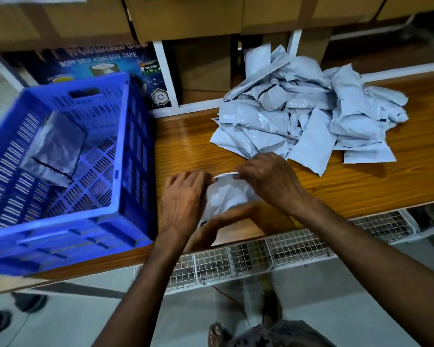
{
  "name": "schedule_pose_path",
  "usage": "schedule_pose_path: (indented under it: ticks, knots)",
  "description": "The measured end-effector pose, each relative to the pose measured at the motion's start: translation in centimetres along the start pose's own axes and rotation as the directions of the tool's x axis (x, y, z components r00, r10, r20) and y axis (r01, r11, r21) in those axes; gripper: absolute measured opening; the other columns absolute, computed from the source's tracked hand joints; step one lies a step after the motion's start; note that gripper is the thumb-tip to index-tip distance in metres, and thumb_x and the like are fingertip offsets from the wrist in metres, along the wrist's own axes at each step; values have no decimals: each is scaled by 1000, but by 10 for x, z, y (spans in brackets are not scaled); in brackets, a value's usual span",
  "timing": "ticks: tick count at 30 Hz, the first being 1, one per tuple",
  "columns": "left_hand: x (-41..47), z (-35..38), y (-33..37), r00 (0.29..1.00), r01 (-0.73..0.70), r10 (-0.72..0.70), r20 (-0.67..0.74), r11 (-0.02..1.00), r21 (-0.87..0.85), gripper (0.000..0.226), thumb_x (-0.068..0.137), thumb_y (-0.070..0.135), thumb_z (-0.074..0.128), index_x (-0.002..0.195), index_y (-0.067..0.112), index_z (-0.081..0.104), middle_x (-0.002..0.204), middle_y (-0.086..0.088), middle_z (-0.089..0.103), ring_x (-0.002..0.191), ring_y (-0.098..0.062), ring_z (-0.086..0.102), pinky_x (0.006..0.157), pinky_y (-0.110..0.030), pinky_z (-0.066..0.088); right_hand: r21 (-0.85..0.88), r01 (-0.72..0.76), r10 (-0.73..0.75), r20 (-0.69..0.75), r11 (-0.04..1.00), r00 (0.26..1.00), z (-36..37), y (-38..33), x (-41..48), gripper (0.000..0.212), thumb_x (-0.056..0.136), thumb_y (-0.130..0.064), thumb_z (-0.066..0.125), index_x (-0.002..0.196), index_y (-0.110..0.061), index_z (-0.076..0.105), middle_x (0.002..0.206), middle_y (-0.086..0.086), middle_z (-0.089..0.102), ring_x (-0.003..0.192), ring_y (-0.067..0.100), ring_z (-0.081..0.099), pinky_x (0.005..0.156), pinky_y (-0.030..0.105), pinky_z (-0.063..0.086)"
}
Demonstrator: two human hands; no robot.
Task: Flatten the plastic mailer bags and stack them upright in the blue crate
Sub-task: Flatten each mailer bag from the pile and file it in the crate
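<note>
a white mailer bag (pixel 227 194) is held on the wooden table (pixel 191 141), pinched by the curled fingers of the left hand (pixel 186 196) and right hand (pixel 268 179). one flattened bag (pixel 53 149) is leaned inside the blue crate (pixel 125 136); a pile of bags (pixel 311 106) is heaped behind.

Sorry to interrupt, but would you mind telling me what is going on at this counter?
A person's left hand and right hand grip one grey mailer bag over the wooden counter, apparently flattening it. A pile of crumpled mailers lies to the right; the blue crate on the left holds a tilted mailer.
</note>
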State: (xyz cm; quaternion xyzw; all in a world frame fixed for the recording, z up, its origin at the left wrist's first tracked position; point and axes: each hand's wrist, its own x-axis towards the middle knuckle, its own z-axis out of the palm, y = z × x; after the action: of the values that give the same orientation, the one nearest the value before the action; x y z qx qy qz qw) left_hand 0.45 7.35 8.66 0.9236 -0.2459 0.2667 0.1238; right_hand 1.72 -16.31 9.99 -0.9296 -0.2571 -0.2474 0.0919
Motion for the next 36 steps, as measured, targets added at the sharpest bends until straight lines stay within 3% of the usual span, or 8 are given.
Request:
schedule_pose_path:
  ticks: [4,8,12,17,23,28,32,36]
  knots:
    - [-31,4,-8,990,-106,105,-93,994,0,25,99,24,53,112,14,72,125,0,72,120,-20,64,95,-38,38,-63,38,-38,6,997,999,7,-23,-27,36,86,-10,73,121,-13,71,123,7,71,115,27,63,97,40,45]
    - [-82,28,-17,967,-172,177,185,984,-46,23,88,33,66,105,19,73,128,2,71,121,-19,65,95,-38,40,81,1,-20,227,997,974,27,-36,-82,31,77,-17,70,107,-18,77,117,3,74,106,22,69,94,38,50]
    - [-88,38,5,974,58,-17,227,982,-178,28,106,34,52,116,14,69,133,-4,66,124,-23,59,98,-38,45,154,-237,199,228,959,953,40,-47,-81,35,84,-18,62,116,-14,75,121,4,73,115,22,66,98,37,49]
    - [-64,73,22,891,234,-189,413,971,-59,54,110,32,27,152,5,47,159,-14,43,150,-35,35,117,-51,37,-25,-355,324,468,935,822,77,-66,-53,59,105,-41,23,158,-15,32,167,8,22,156,26,14,124,50,15]
    - [-86,79,24,875,271,-242,419,962,-11,61,107,44,36,163,23,27,170,-13,17,158,-31,13,124,-43,19,-51,-346,328,472,937,818,83,-54,-78,67,104,-60,23,163,-31,9,171,3,0,157,22,-4,126,49,7]
    - [-84,79,23,842,294,-283,460,955,50,73,101,58,39,164,28,19,172,-10,12,159,-28,11,124,-40,18,-79,-482,435,576,872,692,76,-28,-74,93,89,-86,20,159,-35,-15,168,6,-18,155,23,-17,125,50,-4]
    - [-87,77,20,838,327,-328,437,942,79,84,98,64,37,164,15,18,172,-5,14,159,-22,11,126,-40,17,-98,-428,401,580,899,709,71,-20,-77,96,89,-88,11,160,-31,-16,168,8,-16,155,22,-17,123,54,-11]
    - [-86,70,18,813,336,-325,483,939,67,87,98,72,32,165,20,12,173,0,6,159,-17,3,126,-35,11,-162,-408,416,611,898,673,62,-9,-82,97,89,-84,-4,161,-19,-14,168,3,-19,154,16,-20,120,59,-13]
